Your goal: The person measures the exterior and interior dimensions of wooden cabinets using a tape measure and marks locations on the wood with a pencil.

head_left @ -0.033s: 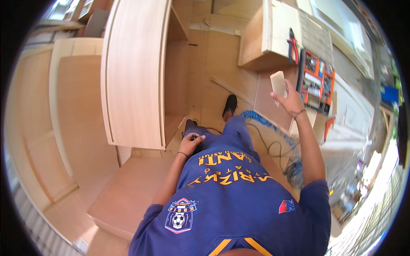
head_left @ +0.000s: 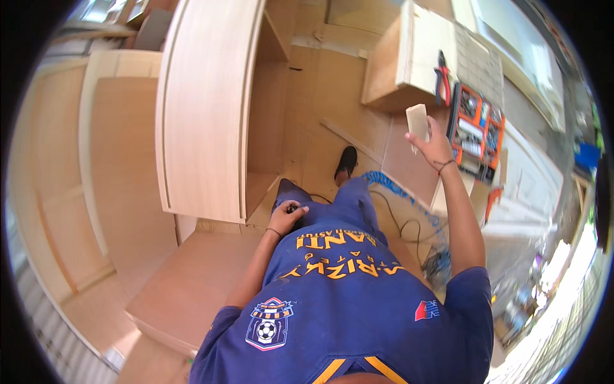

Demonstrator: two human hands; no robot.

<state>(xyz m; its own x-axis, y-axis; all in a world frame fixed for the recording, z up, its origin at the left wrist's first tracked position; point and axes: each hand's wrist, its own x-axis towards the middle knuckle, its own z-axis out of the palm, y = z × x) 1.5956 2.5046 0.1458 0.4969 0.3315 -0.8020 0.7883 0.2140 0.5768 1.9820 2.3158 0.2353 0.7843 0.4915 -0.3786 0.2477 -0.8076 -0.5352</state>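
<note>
In my right hand (head_left: pixel 436 150) is a short pale wood block (head_left: pixel 417 120), gripped at its lower end between thumb and fingers. That hand is stretched out to the right, just short of an orange-and-black organizer case (head_left: pixel 472 127) with small hardware in its compartments. My left hand (head_left: pixel 284 219) rests low by my thigh, its fingers curled round something small and dark that I cannot make out. Left of it stands a light wood-veneer cabinet (head_left: pixel 204 115) with an open side facing right.
Red-and-black pliers (head_left: pixel 442 78) lie on a plywood box (head_left: pixel 409 54) at the far right. A coiled blue air hose (head_left: pixel 396 185) and a dark cable cross the floor. A thin wood strip (head_left: pixel 350 139) lies ahead. Brown panels (head_left: pixel 128 166) lean at the left.
The view has shifted slightly, so the cabinet, pliers and organizer case sit a little lower and farther right. Both hands keep their grips.
</note>
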